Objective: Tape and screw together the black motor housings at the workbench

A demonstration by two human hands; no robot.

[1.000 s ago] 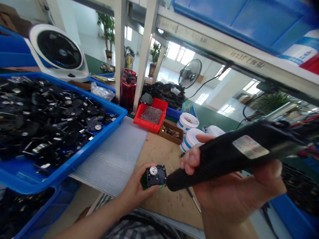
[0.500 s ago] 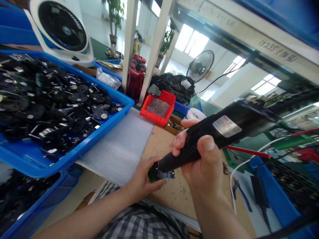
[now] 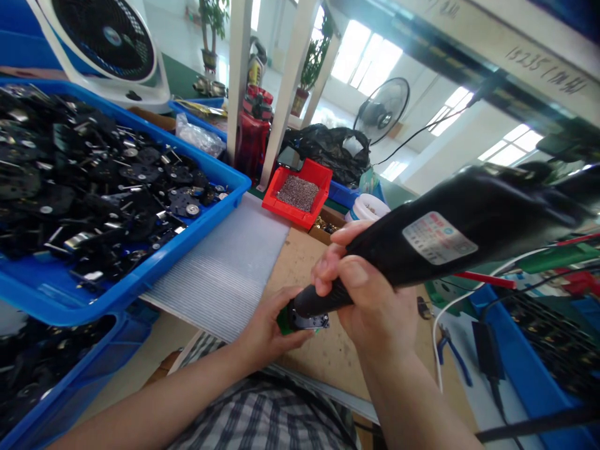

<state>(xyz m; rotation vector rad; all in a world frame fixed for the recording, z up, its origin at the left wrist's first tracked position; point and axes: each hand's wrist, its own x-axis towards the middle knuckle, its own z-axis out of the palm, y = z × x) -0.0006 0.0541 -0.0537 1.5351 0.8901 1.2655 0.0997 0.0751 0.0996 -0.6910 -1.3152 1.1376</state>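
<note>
A black electric screwdriver (image 3: 398, 244) with a silver label is gripped in my right hand (image 3: 370, 300), its body slanting down to the left. Its front end meets a small dark part (image 3: 307, 322) with a green piece (image 3: 284, 320) beside it. The fingers and thumb of my left hand (image 3: 269, 328) are closed around this part from the left, over the brown board (image 3: 323, 362). The driver's nose hides the tip and the spot it touches. A red bin (image 3: 300, 192) full of small screws sits beyond both hands.
A large blue tray (image 3: 225, 199) of black metal-and-plastic parts stands at the left, with another blue bin (image 3: 79, 381) below it. Blue-handled pliers (image 3: 452, 359) and a white cable (image 3: 435, 340) lie at the right. A blue crate (image 3: 520, 375) and white shelf posts (image 3: 285, 94) border the area.
The rear of the screwdriver has swung nearer to me and slightly up, and its front sits lower in my right hand's view. My left hand keeps its hold on the part.
</note>
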